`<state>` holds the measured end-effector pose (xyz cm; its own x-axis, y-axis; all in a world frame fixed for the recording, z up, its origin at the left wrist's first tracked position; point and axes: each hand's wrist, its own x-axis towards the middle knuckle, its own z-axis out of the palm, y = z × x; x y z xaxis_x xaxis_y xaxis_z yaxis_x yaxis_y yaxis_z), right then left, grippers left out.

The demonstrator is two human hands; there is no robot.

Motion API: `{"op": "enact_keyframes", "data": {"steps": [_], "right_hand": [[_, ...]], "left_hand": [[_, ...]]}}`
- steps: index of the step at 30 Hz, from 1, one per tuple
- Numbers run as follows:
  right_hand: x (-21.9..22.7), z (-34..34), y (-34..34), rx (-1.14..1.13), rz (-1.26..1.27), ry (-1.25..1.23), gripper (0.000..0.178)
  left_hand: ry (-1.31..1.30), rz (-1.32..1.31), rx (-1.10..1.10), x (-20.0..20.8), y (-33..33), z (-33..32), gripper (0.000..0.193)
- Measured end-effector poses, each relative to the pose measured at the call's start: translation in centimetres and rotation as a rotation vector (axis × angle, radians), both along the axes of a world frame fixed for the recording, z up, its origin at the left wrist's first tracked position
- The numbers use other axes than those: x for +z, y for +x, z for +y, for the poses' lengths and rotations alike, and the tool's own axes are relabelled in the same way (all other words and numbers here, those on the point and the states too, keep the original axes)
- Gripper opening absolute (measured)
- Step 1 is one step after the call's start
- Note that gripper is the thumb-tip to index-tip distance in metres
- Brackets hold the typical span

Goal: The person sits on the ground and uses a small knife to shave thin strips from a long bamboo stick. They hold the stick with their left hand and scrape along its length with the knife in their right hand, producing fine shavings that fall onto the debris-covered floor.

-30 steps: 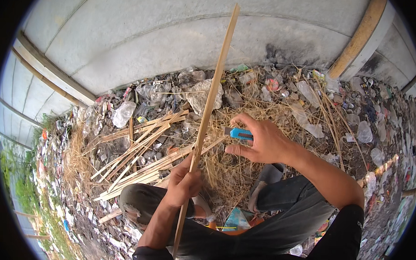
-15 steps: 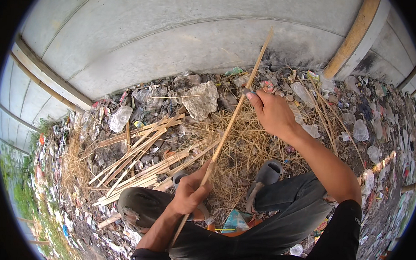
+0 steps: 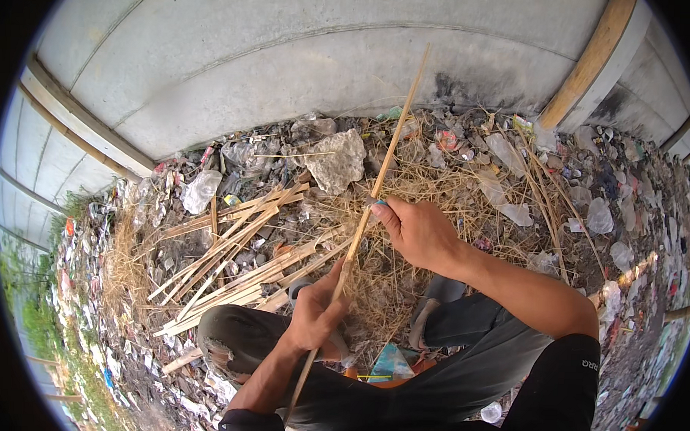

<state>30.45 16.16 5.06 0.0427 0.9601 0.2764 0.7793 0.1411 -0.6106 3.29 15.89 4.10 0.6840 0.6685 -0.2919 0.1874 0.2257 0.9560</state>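
A long, thin bamboo strip [image 3: 394, 149] slants from my lap up toward the wall. My left hand [image 3: 316, 312] is closed around its lower part, above my left knee. My right hand [image 3: 418, 232] is closed at the strip's middle, gripping what looks like a small knife [image 3: 378, 204]. Only a bit of that knife shows by the thumb, against the strip; the fist hides the rest. Thin pale shavings [image 3: 404, 274] litter the ground beneath both hands.
Split bamboo strips [image 3: 230, 246] lie in a loose pile at left, near a large pale rock [image 3: 336, 163]. A grey concrete wall [image 3: 304, 70] rises behind. Plastic litter [image 3: 599, 215] covers the ground, with more thin strips [image 3: 539, 196] at right. My slippered feet flank the shavings.
My right hand has slid down along the bamboo strip, toward my left hand. The strip's top end has tipped slightly left; my left hand keeps its hold, nearly unmoved.
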Motion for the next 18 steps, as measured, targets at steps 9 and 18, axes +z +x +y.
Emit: {"op": "enact_keyframes", "data": {"steps": [9,18], "right_hand": [[1.4,0.4,0.5,-0.042,0.076,-0.125,0.053],[2.6,2.1,3.1,-0.119,0.028,-0.021,0.050]], "left_hand": [[0.105,-0.045,0.001,-0.2,0.8,0.5,0.071],[0.077,-0.076,-0.021,0.0,0.3,0.4,0.067]]}}
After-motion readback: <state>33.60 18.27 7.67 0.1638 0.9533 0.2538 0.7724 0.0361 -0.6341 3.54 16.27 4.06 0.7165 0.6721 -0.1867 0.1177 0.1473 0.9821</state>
